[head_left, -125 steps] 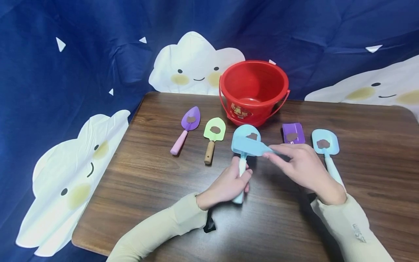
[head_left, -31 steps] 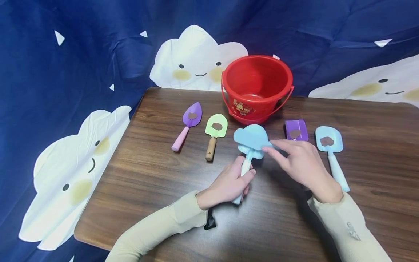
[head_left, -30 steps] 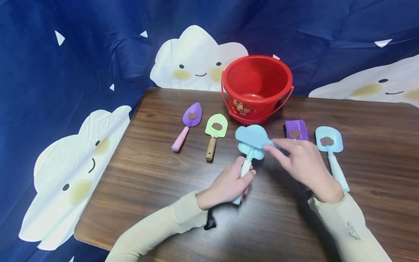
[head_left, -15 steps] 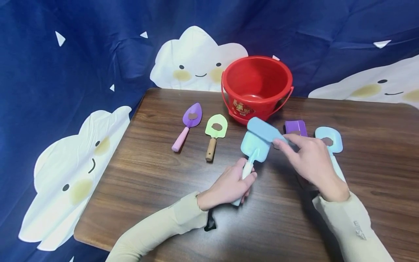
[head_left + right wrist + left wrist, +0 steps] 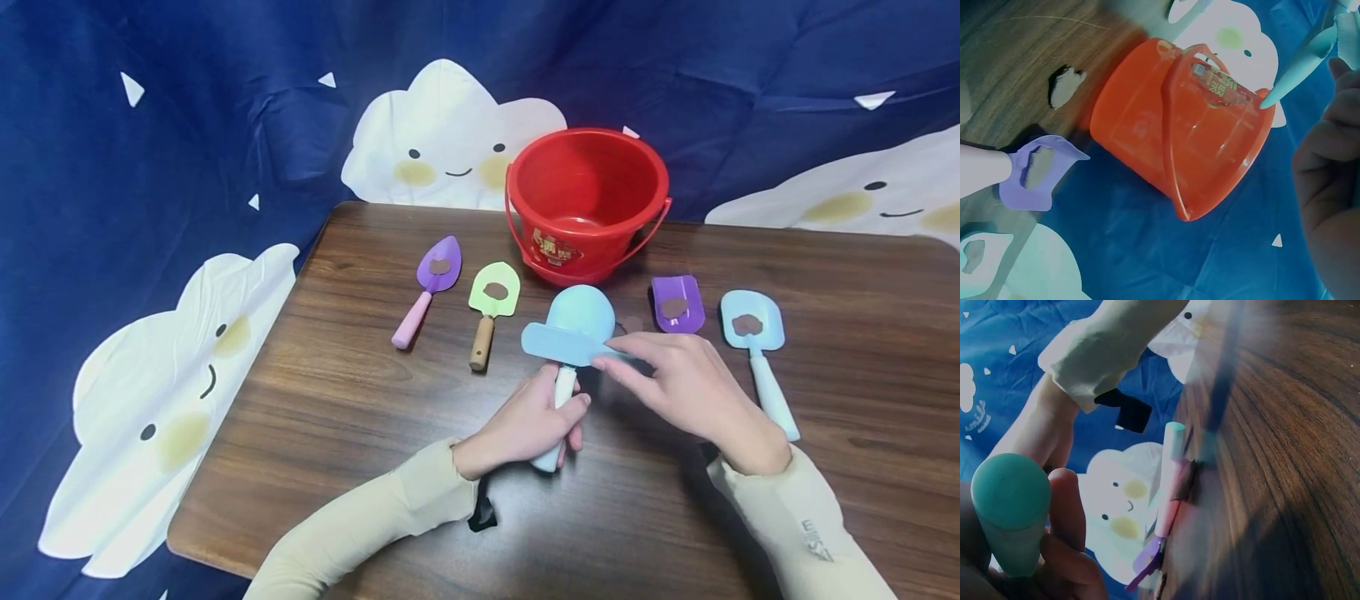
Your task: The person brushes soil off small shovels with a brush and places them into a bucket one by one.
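Observation:
In the head view my left hand (image 5: 528,421) grips the white handle of a light-blue toy shovel (image 5: 583,307), its rounded blade pointing away from me. In the left wrist view the handle's teal end (image 5: 1011,494) sticks out of that fist. My right hand (image 5: 693,383) pinches a light-blue flat-bladed scraper (image 5: 551,343) between thumb and fingers. The scraper lies crosswise over the lower part of the shovel's blade. Just right of the shovel a brown lump (image 5: 633,323) lies on the table, also seen as a lump (image 5: 1067,86) near the bucket in the right wrist view.
Behind the shovel stands a red bucket (image 5: 581,187), handle down. Left are a purple trowel (image 5: 447,248) and a green trowel (image 5: 505,275); right are a purple scoop (image 5: 667,289) and another light-blue shovel (image 5: 767,312). All four bear brown patches. A cloud-patterned blue cloth (image 5: 225,150) hangs behind.
The brown patch seen at the held shovel 4.2 s ago no longer shows there; a similar lump shows on the table beside it. The scraper has swept over the blade and come down toward me.

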A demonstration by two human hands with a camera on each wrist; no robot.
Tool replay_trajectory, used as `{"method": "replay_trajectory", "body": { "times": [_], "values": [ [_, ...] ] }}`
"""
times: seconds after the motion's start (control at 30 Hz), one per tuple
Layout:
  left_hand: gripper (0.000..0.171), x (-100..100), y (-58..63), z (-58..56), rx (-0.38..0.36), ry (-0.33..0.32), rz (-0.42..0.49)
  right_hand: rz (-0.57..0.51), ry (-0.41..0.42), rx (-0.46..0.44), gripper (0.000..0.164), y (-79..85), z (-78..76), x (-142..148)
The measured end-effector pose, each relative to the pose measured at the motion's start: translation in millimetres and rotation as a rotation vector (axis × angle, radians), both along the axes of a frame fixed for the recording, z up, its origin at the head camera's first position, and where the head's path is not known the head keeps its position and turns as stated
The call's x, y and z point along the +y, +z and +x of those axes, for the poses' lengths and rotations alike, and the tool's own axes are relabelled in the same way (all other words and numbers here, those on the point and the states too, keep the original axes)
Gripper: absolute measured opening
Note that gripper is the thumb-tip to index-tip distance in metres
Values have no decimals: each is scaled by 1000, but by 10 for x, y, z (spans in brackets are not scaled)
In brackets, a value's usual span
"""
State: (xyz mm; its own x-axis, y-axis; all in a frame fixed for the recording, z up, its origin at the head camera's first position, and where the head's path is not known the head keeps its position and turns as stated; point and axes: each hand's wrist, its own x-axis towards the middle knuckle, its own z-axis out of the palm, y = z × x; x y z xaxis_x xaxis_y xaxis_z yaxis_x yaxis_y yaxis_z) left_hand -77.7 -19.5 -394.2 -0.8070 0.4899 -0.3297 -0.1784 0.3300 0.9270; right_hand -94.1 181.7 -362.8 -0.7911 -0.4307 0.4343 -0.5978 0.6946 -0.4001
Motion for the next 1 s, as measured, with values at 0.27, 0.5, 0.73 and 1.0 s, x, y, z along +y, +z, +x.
{"method": "replay_trajectory", "body": {
  "times": [0.27,0.5,0.73,1.0],
  "values": [
    [11,14,15,2,-9,23,-23,-25,-59,-89,32,-8,-28,66],
    [11,16,29,-8,-13,28,-21,-58,-123,-128,34,-19,-83,133],
    [11,26,50,-7,-19,15,-19,-86,-217,-82,32,-32,-126,260],
    [10,29,59,-26,34,25,-10,-146,-305,-60,31,-68,-126,379]
  ]
}}
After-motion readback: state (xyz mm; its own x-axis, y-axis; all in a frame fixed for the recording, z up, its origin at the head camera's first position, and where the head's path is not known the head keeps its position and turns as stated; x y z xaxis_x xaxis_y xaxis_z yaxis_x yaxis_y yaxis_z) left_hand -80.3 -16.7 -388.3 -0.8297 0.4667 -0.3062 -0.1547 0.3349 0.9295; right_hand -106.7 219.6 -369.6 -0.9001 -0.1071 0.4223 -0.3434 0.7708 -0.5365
